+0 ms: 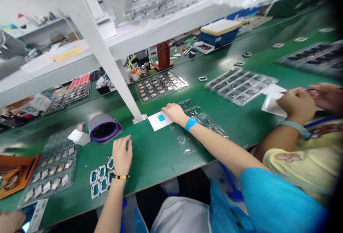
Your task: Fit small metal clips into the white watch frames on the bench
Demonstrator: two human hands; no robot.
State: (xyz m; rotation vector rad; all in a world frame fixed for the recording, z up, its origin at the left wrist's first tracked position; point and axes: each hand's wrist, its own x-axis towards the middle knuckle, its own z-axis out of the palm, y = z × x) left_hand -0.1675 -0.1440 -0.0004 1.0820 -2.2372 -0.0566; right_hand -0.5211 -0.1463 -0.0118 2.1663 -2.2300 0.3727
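Left hand (122, 154) is resting flat on the green table (155, 154), fingers spread loosely, holding nothing. It is touching the far edge of the blue-framed parts (100, 177), a small cluster of white-rimmed squares lying just near and left of the wrist, so this hand is much the nearer one. Right hand (174, 113) is reaching far and right, fingers lying narrow on a white card (158, 121) with a blue patch, gripping nothing clearly. The card's long axis is running left-right, beside a clear tray (187, 142).
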